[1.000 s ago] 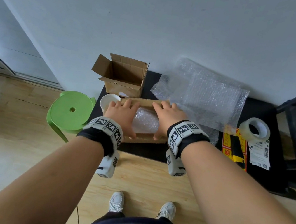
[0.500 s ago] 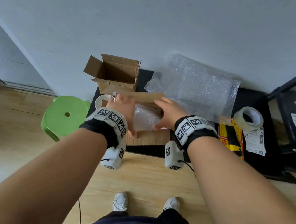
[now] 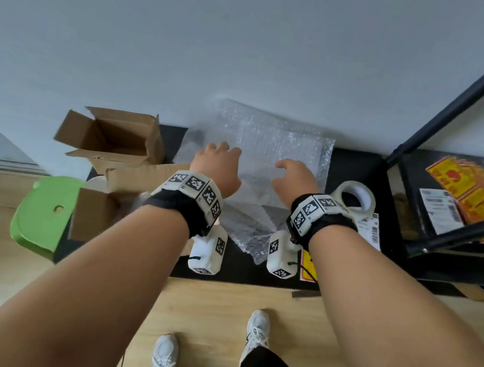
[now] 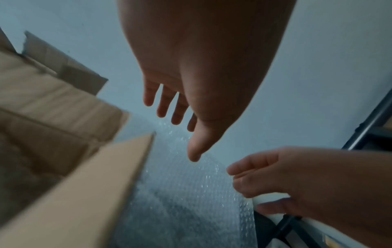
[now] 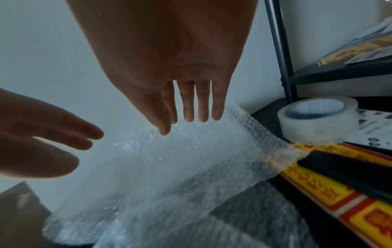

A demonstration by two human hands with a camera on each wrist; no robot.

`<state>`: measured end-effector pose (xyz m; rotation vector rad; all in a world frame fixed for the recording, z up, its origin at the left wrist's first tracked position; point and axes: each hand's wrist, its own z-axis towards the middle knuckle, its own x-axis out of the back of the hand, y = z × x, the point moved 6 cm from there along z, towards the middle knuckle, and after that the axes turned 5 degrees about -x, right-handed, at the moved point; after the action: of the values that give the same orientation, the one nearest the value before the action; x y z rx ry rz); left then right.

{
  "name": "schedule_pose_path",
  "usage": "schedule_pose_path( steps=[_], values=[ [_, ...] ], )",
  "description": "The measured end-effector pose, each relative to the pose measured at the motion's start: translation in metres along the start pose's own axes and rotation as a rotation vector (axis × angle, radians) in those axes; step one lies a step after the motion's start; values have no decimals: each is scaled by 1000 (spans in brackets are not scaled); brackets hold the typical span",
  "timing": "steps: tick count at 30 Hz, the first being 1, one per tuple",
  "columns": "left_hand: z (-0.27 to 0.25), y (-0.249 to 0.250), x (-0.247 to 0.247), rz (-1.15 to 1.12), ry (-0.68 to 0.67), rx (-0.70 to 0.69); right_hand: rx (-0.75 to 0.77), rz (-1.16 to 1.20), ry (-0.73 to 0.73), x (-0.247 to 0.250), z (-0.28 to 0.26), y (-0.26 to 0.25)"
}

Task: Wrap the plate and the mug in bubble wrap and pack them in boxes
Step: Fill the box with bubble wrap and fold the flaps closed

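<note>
Above bubble wrap (image 3: 275, 144): two empty hands (image 3: 218, 163).

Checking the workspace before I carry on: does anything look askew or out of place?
Mostly tidy. The bubble wrap is rumpled, its far edge curling up against the wall. One corner drapes over the yellow labels beside the tape roll.

We list: black table (image 3: 353, 166) against the wall | on it: two open cardboard boxes (image 3: 108, 136), left | bubble wrap (image 3: 275, 144), middle, far edge up the wall | tape roll (image 3: 354, 195), right | yellow stickers (image 5: 318, 189) and labels (image 3: 371, 229) beside the roll.
</note>
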<state>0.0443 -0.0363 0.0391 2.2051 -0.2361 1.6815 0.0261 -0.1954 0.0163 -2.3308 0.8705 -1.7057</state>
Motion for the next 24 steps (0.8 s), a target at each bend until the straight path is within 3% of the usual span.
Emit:
schedule_pose_path(
  steps=[6, 14, 17, 24],
  values=[
    [56, 34, -31, 87, -56, 116, 76, -127, -25, 24, 62, 33],
    [82, 35, -62, 104, -135, 242, 240, -267, -75, 30, 129, 16],
    [83, 37, -65, 101, -138, 255, 251, -303, -110, 22, 142, 10],
    [75, 35, -60, 52, -92, 257, 280, -347, -9, 28, 141, 5]
  ],
)
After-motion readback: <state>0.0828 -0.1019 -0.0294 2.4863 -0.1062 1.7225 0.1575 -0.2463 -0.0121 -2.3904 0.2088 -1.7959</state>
